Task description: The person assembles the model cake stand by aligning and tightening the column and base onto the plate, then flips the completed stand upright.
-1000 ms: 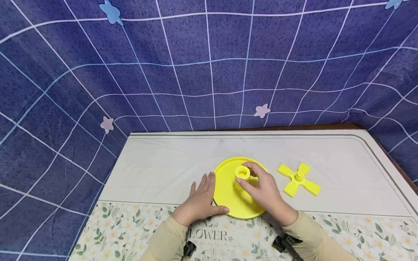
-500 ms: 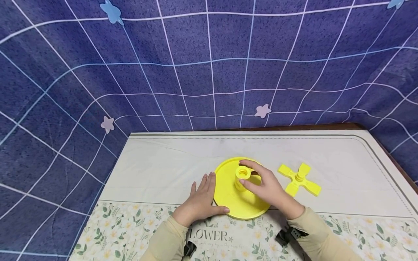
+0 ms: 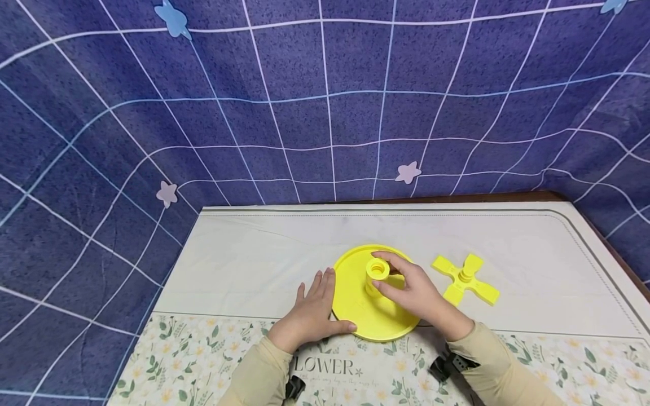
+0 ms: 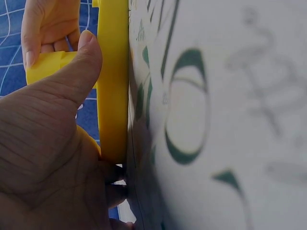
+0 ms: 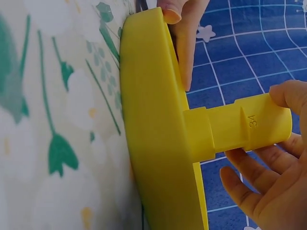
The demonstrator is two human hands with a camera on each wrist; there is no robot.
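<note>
A round yellow tray [image 3: 350, 299] with a low rim lies flat on the table. From its middle rises a hollow yellow post [image 3: 372, 284], marked "34" on its side in the right wrist view. My right hand [image 3: 424, 299] holds the post near its top, thumb on one side and fingers curled round the other. Straight-fingered, my left hand [image 3: 311, 313] rests along the tray's left edge, its thumb over the front rim. To the right of the tray lies a yellow four-armed cross piece [image 3: 463, 277] with a threaded peg standing up at its centre.
A white table mat [image 3: 254, 254] with a floral band [image 3: 213, 344] in front covers the table. Behind and at the sides hangs a blue grid-patterned curtain [image 3: 304, 113] with stars.
My right wrist has swung a little to the right and the fingers have shifted their hold round the post. My left hand, the tray and the cross piece stay in place.
</note>
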